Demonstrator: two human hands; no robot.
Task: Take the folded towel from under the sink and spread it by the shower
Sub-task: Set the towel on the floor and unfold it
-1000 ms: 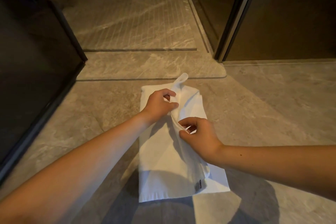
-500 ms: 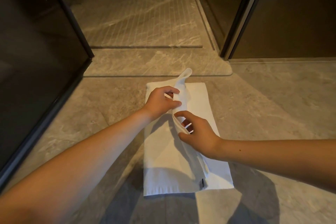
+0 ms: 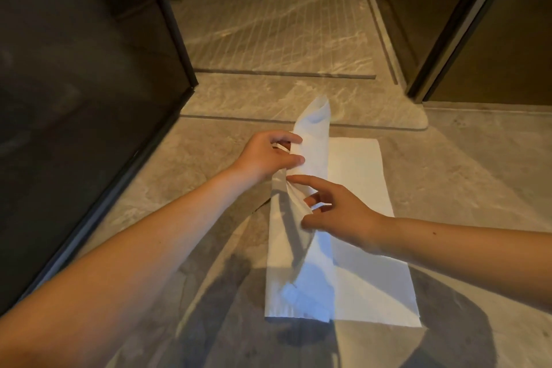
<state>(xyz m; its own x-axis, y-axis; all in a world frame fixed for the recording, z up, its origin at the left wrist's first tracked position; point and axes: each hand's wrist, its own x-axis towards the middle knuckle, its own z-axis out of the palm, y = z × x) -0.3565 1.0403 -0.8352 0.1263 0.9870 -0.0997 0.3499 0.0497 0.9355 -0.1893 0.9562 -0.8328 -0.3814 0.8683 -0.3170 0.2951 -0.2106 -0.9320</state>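
A white towel (image 3: 361, 188) lies on the marble floor just in front of the shower threshold (image 3: 268, 98), partly unfolded. Its top layer is lifted into a standing ridge running from near to far. My left hand (image 3: 265, 155) pinches that raised layer between thumb and fingers near its far end. My right hand (image 3: 337, 212) sits a little nearer on the same fold, its thumb and fingers closed on the bunched cloth while the index finger points left. The right half of the towel lies flat on the floor.
The shower floor (image 3: 277, 24) with grooved lines lies straight ahead. A dark glass panel (image 3: 74, 98) stands on the left and a dark glass door with a metal frame (image 3: 448, 24) on the right. Grey marble floor (image 3: 478, 173) extends to the right.
Both hands have raised the towel's top layer higher and drawn it leftward, so more of the flat lower layer shows on the right. The view has moved closer.
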